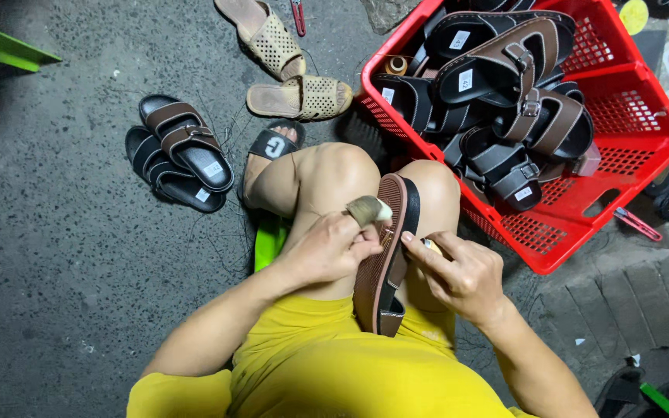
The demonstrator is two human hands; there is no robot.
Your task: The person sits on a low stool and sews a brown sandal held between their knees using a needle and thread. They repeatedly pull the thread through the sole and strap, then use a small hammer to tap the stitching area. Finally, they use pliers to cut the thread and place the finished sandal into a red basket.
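Sitting low over a rough, speckled concrete floor (63,255), the person props a brown sandal (387,255) on edge between bare knees. Its ribbed rubber sole faces the left hand, a darker band runs along the rim, and a bit of strap shows at the near end. The sandal's long axis runs from the lap up toward the knees, toe end pointing away from the body and tipped a little to the right.

The left hand (333,246) has its fingers closed against the sole, pinching at the edge; the forefinger wears a tan thimble-like cap (367,209) with a pale tip. The right hand (458,272) curls its fingers around the other side of the sandal, thumb pressed to the rim, gripping it steady.

Just beside the right knee stands a red plastic crate (629,116) with latticed walls, heaped with dark brown and black buckled sandals (505,101). A finished pair (180,151) of the same kind lies on the floor well to the left. Two beige perforated slippers (284,66) rest farther off, near a red-handled tool (298,17). The yellow shirt (327,364) looks soft and smooth.
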